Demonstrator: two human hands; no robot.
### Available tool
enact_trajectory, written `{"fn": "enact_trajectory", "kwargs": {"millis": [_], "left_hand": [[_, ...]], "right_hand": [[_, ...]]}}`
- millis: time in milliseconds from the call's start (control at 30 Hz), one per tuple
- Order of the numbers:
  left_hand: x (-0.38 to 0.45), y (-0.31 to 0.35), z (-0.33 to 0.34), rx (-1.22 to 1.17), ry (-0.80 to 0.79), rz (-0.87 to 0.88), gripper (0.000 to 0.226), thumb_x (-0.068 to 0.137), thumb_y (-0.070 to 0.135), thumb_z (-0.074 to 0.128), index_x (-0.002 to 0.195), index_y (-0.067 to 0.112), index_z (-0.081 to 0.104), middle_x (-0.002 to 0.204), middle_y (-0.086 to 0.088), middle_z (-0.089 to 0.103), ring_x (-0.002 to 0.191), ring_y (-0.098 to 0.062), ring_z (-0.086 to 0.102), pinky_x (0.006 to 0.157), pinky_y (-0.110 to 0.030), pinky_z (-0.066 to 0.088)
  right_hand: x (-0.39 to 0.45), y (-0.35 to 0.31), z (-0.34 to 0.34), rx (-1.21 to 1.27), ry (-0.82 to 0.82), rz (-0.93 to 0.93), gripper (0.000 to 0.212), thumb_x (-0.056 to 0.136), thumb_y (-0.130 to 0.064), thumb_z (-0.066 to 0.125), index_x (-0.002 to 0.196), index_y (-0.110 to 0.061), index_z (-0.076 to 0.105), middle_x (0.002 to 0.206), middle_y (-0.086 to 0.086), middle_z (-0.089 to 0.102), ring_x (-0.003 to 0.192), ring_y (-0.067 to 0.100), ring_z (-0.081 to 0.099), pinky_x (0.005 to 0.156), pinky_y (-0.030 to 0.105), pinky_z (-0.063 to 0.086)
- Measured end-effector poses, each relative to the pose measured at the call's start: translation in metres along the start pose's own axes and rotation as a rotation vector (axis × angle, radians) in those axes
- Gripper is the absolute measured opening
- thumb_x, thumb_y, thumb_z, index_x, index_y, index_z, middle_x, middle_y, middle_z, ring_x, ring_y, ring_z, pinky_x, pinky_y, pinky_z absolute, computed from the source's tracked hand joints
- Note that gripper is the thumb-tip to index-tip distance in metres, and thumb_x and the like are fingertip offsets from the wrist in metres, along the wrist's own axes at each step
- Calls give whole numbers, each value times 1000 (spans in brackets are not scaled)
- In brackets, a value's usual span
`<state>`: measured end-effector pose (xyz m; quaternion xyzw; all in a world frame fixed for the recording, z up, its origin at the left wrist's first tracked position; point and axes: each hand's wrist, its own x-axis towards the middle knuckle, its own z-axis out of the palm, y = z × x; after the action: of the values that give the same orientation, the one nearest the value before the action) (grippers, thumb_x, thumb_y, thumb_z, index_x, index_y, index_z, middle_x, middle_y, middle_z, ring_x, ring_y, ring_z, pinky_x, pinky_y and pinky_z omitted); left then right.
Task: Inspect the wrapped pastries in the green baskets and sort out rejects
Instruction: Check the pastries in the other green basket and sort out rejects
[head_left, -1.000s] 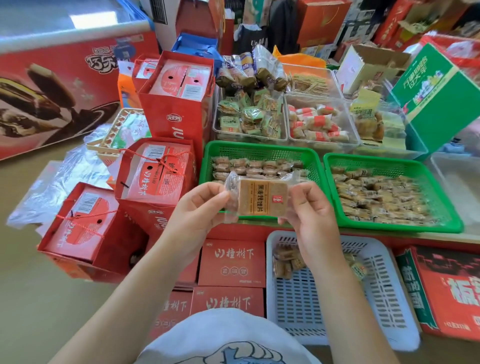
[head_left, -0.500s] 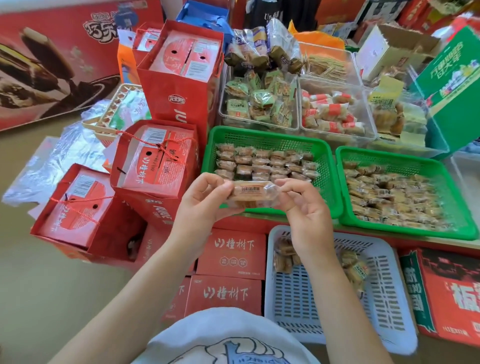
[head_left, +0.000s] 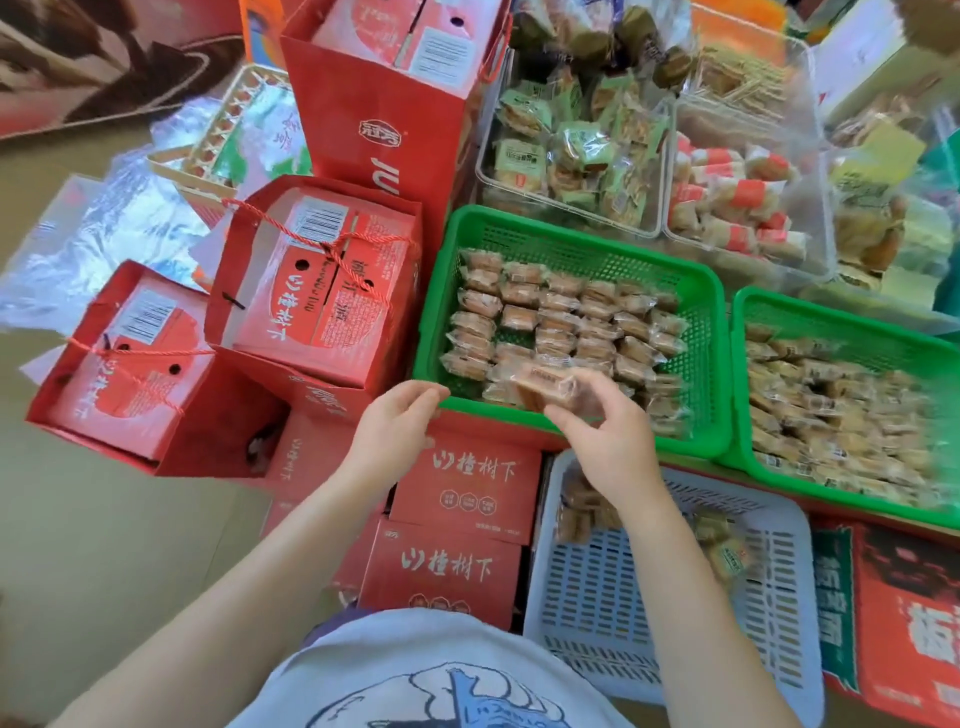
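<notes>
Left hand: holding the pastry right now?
No. Only the right hand pinches the wrapped pastry; the left hand is open and empty.

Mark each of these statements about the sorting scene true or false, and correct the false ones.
1. The right hand holds a wrapped pastry over the near edge of the left green basket. True.
2. The left hand also grips that pastry. False: it is off the pastry, fingers relaxed, beside the basket's near left corner.
3. The white slotted basket below the green ones holds a few wrapped pastries. True.
4. The right green basket has nothing in it. False: it is full of wrapped pastries.
5. Red gift boxes tied with red cord stand left of the left green basket. True.
</notes>
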<state>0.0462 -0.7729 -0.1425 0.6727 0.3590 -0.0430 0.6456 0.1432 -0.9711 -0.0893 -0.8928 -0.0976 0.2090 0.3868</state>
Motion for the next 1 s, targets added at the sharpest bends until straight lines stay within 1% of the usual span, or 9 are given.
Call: {"fn": "enact_trajectory", "kwargs": {"millis": [100, 167, 267, 400, 533, 667, 733, 900, 1000], "left_hand": [[14, -13, -5, 354, -4, 128, 29, 100, 18, 52, 124, 23, 67, 124, 8, 64, 108, -10, 61, 90, -24, 46], [20, -17, -4, 436, -38, 171, 34, 99, 15, 53, 130, 19, 64, 135, 5, 59, 120, -13, 57, 99, -24, 42], [24, -20, -2, 466, -35, 196, 35, 98, 13, 53, 131, 17, 63, 138, 2, 57, 124, -14, 54, 103, -25, 39], [26, -22, -3, 527, -39, 247, 35, 98, 12, 53, 131, 16, 63, 139, 3, 56, 130, -12, 49, 99, -17, 32], [27, -29, -2, 675, -33, 356, 36, 97, 13, 55, 133, 12, 61, 145, -2, 50, 137, -19, 37, 111, -31, 32], [30, -35, 5, 760, -6, 478, 45, 92, 10, 59, 137, 5, 57, 150, -12, 47, 144, -29, 34, 116, -40, 30], [36, -40, 8, 848, -29, 521, 51, 90, 10, 61, 139, 2, 53, 151, -18, 46, 145, -35, 34, 118, -47, 27], [51, -41, 16, 1151, -190, 511, 64, 99, 30, 45, 156, 7, 28, 165, -8, 23, 155, -26, 6, 122, -43, -8], [59, -33, 21, 1284, -271, 476, 67, 100, 39, 41, 158, 11, 22, 163, -3, 27, 154, -23, 8, 121, -50, -13]], "right_hand": [[30, 1, 10, 65, 35, 53, 37, 93, -25, 69, 128, -27, 58, 109, -16, 61, 98, 0, 56, 80, 10, 39], [50, 0, 27, 69, -39, 16, 32, 92, -23, 71, 119, -33, 57, 104, -22, 60, 93, -7, 56, 75, 6, 41], [73, 4, 56, -22, -217, -61, 37, 90, -22, 73, 126, -25, 64, 116, -9, 67, 106, 10, 61, 85, 15, 45], [88, 7, 78, -551, -322, -189, 49, 95, -18, 65, 142, -19, 52, 131, 10, 55, 120, 30, 54, 95, 37, 48], [93, -2, 82, -649, -354, -230, 43, 96, -21, 63, 137, -14, 50, 130, 12, 45, 114, 32, 53, 87, 43, 50], [87, -6, 80, -732, -257, -358, 22, 97, -14, 53, 118, -9, 59, 114, 9, 55, 111, 29, 50, 89, 42, 47], [79, -3, 85, -806, -289, -388, 26, 96, -16, 46, 114, -8, 63, 113, 9, 60, 112, 30, 51, 88, 43, 44], [69, 15, 100, -881, -416, -232, 54, 97, -38, 36, 146, -18, 46, 152, 0, 43, 142, 25, 30, 107, 49, 28], [68, 16, 97, -857, -426, -261, 56, 93, -36, 44, 145, -15, 47, 153, 3, 40, 145, 26, 24, 111, 50, 26]]}}
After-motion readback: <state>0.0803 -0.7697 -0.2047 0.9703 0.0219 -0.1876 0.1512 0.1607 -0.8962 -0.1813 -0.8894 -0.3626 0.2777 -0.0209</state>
